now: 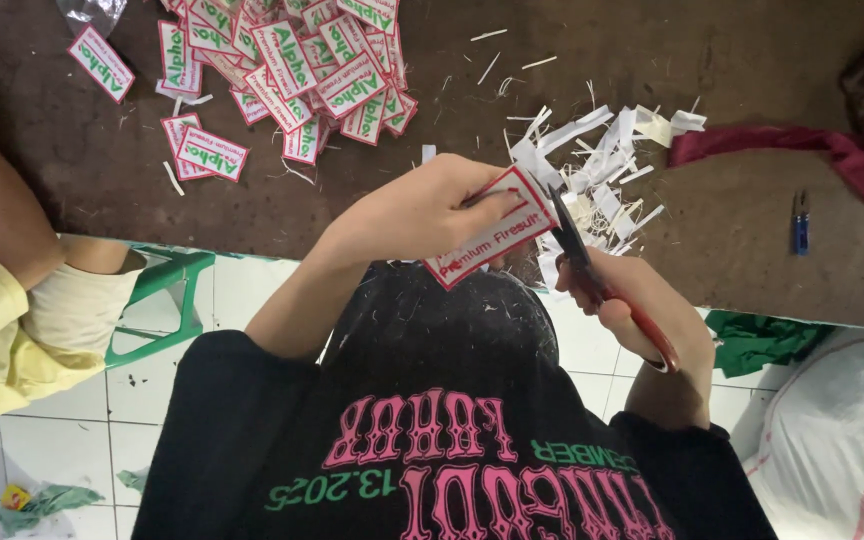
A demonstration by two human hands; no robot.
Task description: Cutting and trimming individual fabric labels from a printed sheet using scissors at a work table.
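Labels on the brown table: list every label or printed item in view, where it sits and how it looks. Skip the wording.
Held label: in the left hand against the scissors in the right hand; white rectangle, red border, red print.
Label pile: top centre of the table; overlapping white rectangles, red borders, green and red print.
Stray label: top left, apart from the pile; same look.
Paper trimmings: right of the held label; thin white strips.
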